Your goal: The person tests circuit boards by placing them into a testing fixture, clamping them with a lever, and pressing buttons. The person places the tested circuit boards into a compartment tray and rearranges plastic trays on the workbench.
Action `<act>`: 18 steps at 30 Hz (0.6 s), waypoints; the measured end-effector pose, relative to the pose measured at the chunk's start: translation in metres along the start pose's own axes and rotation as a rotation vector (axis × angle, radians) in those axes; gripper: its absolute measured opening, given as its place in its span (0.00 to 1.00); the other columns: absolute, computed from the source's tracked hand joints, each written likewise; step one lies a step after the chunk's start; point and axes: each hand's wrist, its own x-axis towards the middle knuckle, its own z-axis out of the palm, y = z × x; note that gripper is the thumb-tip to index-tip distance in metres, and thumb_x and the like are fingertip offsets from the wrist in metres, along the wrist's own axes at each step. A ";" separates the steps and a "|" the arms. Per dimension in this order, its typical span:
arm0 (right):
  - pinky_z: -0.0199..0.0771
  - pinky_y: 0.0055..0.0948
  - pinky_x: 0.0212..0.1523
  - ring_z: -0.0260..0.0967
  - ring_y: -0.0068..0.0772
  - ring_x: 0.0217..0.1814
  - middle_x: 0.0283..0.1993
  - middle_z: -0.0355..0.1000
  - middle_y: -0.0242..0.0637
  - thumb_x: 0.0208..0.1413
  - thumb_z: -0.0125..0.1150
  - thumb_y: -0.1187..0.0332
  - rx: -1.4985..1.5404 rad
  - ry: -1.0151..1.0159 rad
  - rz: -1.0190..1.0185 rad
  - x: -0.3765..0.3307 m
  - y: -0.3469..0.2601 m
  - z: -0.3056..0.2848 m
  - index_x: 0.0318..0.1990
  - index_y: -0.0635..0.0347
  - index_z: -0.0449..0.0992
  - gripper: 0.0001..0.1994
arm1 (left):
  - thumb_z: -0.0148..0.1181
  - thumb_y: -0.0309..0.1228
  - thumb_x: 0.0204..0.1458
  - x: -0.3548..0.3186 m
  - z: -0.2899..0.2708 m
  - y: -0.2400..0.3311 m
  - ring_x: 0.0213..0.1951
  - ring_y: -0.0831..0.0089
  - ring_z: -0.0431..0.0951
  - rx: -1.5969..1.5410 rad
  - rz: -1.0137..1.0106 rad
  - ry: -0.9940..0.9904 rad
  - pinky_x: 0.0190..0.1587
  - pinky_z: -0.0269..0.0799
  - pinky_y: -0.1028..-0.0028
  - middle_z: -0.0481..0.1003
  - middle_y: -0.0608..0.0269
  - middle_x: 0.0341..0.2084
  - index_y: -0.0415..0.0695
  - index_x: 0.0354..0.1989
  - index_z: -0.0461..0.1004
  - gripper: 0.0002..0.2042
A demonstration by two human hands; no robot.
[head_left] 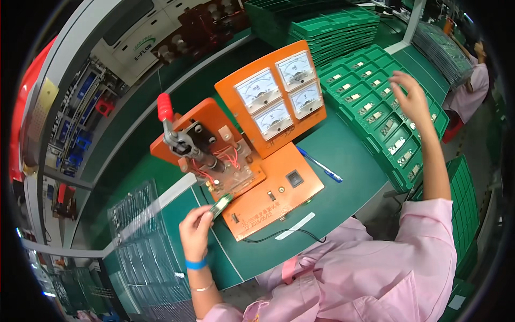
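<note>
Between the thumb and fingers of my left hand is a small green circuit board, held at the left front edge of an orange test fixture. The fixture carries a toggle clamp with a red handle, a clear block with red wires, and an upright orange panel with several analog meters. Over a green compartment tray at the right, my right hand has its fingers parted and nothing visible in them. Small circuit boards lie in many of the tray's compartments.
A blue pen lies between fixture and tray. Green trays are stacked behind. Clear plastic trays sit at the left, and a black cable runs along the front. Another person in pink is at the far right.
</note>
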 end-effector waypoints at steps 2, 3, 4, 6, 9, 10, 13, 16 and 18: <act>0.71 0.34 0.49 0.70 0.39 0.51 0.51 0.74 0.39 0.52 0.60 0.70 0.175 -0.007 -0.255 -0.029 -0.093 0.009 0.37 0.58 0.78 0.06 | 0.59 0.20 0.52 0.013 0.014 0.004 0.26 0.77 0.70 -0.013 -0.001 -0.016 0.30 0.67 0.80 0.74 0.62 0.27 0.34 0.36 0.78 0.05; 0.70 0.35 0.51 0.70 0.40 0.51 0.50 0.73 0.39 0.51 0.60 0.72 0.232 -0.070 -0.332 -0.045 -0.131 0.011 0.36 0.58 0.77 0.05 | 0.60 0.21 0.51 0.023 0.020 0.001 0.26 0.76 0.70 0.043 0.041 -0.050 0.29 0.67 0.80 0.74 0.62 0.26 0.34 0.36 0.78 0.05; 0.70 0.37 0.52 0.70 0.42 0.50 0.51 0.72 0.38 0.50 0.59 0.72 0.324 -0.185 -0.395 -0.060 -0.157 0.016 0.36 0.59 0.76 0.05 | 0.61 0.21 0.50 0.031 0.024 -0.004 0.27 0.76 0.70 0.093 0.086 -0.089 0.29 0.66 0.80 0.74 0.61 0.26 0.34 0.35 0.78 0.05; 0.69 0.37 0.53 0.69 0.42 0.53 0.53 0.71 0.41 0.50 0.60 0.72 0.382 -0.305 -0.507 -0.083 -0.191 0.030 0.39 0.60 0.76 0.08 | 0.61 0.21 0.50 0.040 0.032 -0.009 0.27 0.75 0.70 0.132 0.122 -0.078 0.29 0.66 0.79 0.74 0.61 0.26 0.34 0.35 0.78 0.06; 0.67 0.38 0.53 0.68 0.44 0.53 0.54 0.70 0.42 0.53 0.60 0.67 0.397 -0.326 -0.543 -0.102 -0.222 0.063 0.43 0.60 0.76 0.11 | 0.63 0.22 0.49 0.049 0.043 -0.015 0.26 0.73 0.69 0.256 0.224 -0.051 0.29 0.66 0.78 0.74 0.60 0.28 0.34 0.36 0.78 0.07; 0.67 0.38 0.53 0.68 0.44 0.52 0.54 0.69 0.41 0.53 0.60 0.66 0.427 -0.345 -0.541 -0.102 -0.231 0.075 0.44 0.59 0.75 0.13 | 0.63 0.22 0.49 0.048 0.044 -0.014 0.26 0.73 0.69 0.254 0.225 -0.052 0.29 0.66 0.78 0.74 0.60 0.28 0.34 0.36 0.78 0.07; 0.67 0.38 0.52 0.67 0.44 0.51 0.53 0.69 0.41 0.54 0.60 0.63 0.399 -0.344 -0.565 -0.108 -0.253 0.106 0.48 0.60 0.74 0.16 | 0.63 0.23 0.48 0.040 0.040 0.001 0.29 0.70 0.70 0.301 0.190 -0.083 0.31 0.67 0.76 0.73 0.59 0.31 0.35 0.35 0.78 0.07; 0.67 0.37 0.51 0.67 0.42 0.50 0.52 0.69 0.40 0.54 0.60 0.61 0.355 -0.313 -0.605 -0.108 -0.258 0.114 0.48 0.60 0.74 0.16 | 0.63 0.23 0.48 0.034 0.041 0.001 0.32 0.68 0.70 0.386 0.294 -0.055 0.33 0.67 0.75 0.72 0.58 0.33 0.36 0.35 0.78 0.07; 0.67 0.36 0.49 0.67 0.41 0.48 0.50 0.69 0.39 0.54 0.60 0.60 0.377 -0.293 -0.626 -0.107 -0.257 0.115 0.45 0.60 0.75 0.16 | 0.61 0.23 0.48 0.023 0.043 -0.002 0.35 0.66 0.70 0.528 0.525 0.014 0.37 0.67 0.73 0.71 0.58 0.35 0.37 0.36 0.78 0.07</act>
